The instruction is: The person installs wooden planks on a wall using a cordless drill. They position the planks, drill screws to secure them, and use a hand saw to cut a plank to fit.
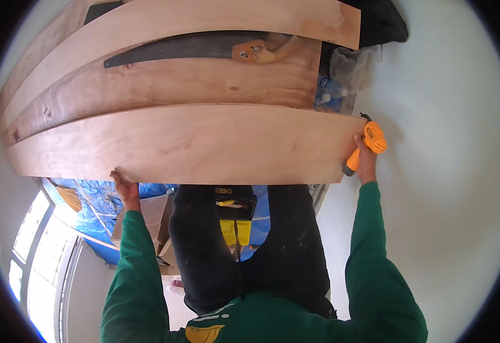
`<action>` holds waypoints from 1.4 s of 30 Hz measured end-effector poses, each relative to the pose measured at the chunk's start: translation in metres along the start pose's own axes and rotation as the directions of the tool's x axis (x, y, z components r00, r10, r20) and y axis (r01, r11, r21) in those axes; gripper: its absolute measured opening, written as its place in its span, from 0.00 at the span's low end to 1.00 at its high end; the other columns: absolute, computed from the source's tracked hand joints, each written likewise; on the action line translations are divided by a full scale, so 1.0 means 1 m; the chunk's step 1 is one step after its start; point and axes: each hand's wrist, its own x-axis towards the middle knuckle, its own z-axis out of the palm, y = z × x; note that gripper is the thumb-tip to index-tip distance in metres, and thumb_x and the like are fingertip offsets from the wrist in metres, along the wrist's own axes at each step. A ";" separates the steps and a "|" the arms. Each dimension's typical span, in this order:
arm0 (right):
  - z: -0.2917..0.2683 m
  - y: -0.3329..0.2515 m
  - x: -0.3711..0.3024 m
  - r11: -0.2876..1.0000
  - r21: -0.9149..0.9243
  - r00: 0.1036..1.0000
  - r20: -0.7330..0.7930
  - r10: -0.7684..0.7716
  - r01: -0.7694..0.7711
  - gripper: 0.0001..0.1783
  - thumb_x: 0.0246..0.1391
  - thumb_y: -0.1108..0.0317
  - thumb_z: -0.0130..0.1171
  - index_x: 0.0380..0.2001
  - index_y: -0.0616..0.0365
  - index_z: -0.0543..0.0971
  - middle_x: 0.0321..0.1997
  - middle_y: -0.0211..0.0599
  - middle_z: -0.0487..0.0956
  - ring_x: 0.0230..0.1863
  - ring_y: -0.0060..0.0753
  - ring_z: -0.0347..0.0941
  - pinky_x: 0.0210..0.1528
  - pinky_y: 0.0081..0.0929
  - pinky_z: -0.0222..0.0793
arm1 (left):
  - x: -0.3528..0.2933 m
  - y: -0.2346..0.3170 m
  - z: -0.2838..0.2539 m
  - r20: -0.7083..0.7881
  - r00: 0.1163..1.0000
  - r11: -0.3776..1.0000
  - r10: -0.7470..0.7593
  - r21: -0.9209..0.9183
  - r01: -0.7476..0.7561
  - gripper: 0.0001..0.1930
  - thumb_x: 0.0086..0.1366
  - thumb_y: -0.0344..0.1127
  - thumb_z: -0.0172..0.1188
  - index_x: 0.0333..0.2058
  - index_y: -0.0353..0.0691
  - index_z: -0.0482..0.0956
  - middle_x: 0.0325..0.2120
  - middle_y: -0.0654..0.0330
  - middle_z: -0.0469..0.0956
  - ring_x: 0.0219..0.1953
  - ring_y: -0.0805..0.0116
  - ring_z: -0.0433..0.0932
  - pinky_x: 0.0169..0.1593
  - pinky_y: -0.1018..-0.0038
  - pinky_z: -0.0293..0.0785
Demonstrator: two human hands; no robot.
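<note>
left hand (125, 188) clamped on near edge of long pale plywood board (187, 143), mid-frame, lying across stacked boards. right hand (365, 159) wrapped shut around orange and yellow power drill (370, 143) at board's right end, centre right of frame. judged best: press board flat, keep drill square to edge, steady pressure. dark handsaw with wooden handle (204, 48) upper centre. clear plastic bag (350, 66) upper right; yellow label (235, 231) lower centre.

A clear plastic bag (354, 64) of bottles sits past the boards; cardboard boxes (154, 220) stand below on blue sheeting.
</note>
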 end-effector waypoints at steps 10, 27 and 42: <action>-0.030 -0.039 -0.118 0.991 0.056 0.992 0.027 0.121 -0.122 0.32 0.65 0.67 0.76 0.69 0.59 0.76 0.65 0.32 0.81 0.64 0.31 0.77 0.69 0.33 0.72 | -0.050 0.072 -0.025 -0.053 0.990 0.991 -0.132 -0.019 0.131 0.29 0.78 0.57 0.65 0.66 0.43 0.78 0.70 0.53 0.76 0.74 0.52 0.70 0.80 0.48 0.61; -0.012 -0.156 -0.091 0.989 -0.038 0.990 0.006 0.141 -0.140 0.30 0.65 0.67 0.75 0.67 0.62 0.76 0.63 0.36 0.81 0.64 0.34 0.77 0.69 0.34 0.73 | -0.172 -0.370 0.046 0.113 0.811 0.793 -0.573 -0.172 0.584 0.27 0.82 0.52 0.60 0.67 0.36 0.75 0.69 0.49 0.76 0.72 0.51 0.73 0.76 0.52 0.71; -0.006 -0.175 -0.087 0.991 -0.071 0.985 0.120 0.122 -0.114 0.32 0.65 0.64 0.76 0.67 0.62 0.75 0.63 0.38 0.81 0.63 0.35 0.79 0.69 0.38 0.75 | -0.143 -0.425 0.112 0.337 0.828 0.721 -0.448 -0.412 0.557 0.23 0.83 0.47 0.58 0.63 0.36 0.77 0.65 0.51 0.79 0.69 0.51 0.76 0.73 0.52 0.74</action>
